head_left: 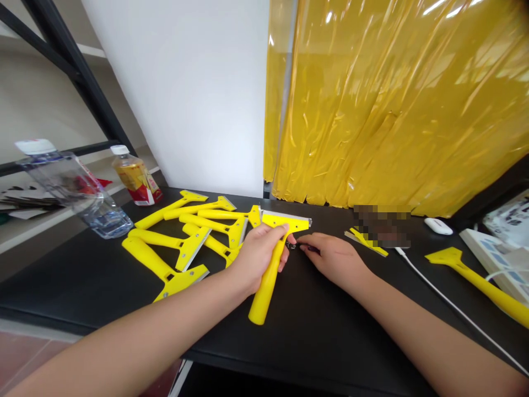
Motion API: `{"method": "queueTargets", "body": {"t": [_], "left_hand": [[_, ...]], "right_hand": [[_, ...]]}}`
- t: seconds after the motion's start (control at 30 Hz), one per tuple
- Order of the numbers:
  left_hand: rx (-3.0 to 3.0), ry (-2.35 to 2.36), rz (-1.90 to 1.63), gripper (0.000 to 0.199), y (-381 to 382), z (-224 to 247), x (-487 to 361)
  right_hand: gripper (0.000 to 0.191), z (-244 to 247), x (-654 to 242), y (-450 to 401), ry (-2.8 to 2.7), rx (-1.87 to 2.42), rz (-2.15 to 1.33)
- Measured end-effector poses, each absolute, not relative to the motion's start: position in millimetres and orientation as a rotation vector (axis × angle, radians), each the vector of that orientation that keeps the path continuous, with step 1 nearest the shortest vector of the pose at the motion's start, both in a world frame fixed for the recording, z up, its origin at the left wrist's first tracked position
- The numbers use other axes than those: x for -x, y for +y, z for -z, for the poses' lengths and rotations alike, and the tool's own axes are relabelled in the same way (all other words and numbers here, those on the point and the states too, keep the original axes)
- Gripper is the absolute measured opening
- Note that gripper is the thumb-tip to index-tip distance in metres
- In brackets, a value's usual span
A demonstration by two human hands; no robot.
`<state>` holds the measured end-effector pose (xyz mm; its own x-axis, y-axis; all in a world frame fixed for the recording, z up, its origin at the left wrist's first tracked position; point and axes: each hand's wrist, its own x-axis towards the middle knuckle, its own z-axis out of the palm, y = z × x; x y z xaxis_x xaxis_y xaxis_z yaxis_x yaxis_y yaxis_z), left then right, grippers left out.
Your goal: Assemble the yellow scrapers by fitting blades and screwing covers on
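My left hand (258, 248) is wrapped around the neck of a yellow scraper (268, 292). Its wide head points away from me with a metal blade along the far edge, and the handle slants toward me. Just right of it, my right hand (330, 256) rests low over the black table, fingers bent together beside a few small metal screws (291, 246). Something dark shows under those fingers, but I cannot make out what it is. Several more yellow scrapers (165, 237) with blades lie in a loose pile to the left.
A yellow strip (370, 242) with a thin blade lies beside a blurred-out patch. Farther right are a yellow scraper handle (475, 275), a white cable (438, 298), a white earbud case (438, 226) and a power strip (496, 259). Two bottles, one clear (95, 204), one juice (136, 179), stand left.
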<state>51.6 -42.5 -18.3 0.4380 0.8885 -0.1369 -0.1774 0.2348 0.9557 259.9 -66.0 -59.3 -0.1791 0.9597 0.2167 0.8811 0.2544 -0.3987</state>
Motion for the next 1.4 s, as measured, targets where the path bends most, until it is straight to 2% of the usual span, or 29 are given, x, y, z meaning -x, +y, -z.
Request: {"method": "queueTargets", "body": {"t": [0.23, 0.33, 0.5, 0.63, 1.13, 1.4], "left_hand": [[-1.113, 0.787, -0.844, 0.036, -46, 16, -51], [-1.108, 0.728, -0.828, 0.038, -50, 14, -50], [-1.076, 0.646, -0.777, 0.035, -60, 11, -52], [-1.055, 0.614, -0.785, 0.033, -59, 12, -53], [-1.114, 0.613, -0.776, 0.042, -47, 19, -49], [-1.105, 0.657, -0.803, 0.037, -50, 14, -53]], "right_hand": [[0.011, 51, -258, -66, -1.933, 1.663, -0.44], [0.02, 35, -257, -73, -1.828, 1.617, -0.598], [0.024, 15, -255, -85, -1.181, 1.209, -1.346], [0.027, 15, -254, -90, -0.937, 0.981, -1.616], [0.028, 14, -253, -92, -0.777, 0.79, -1.738], [0.035, 16, -254, -93, -0.809, 0.779, -1.783]]}}
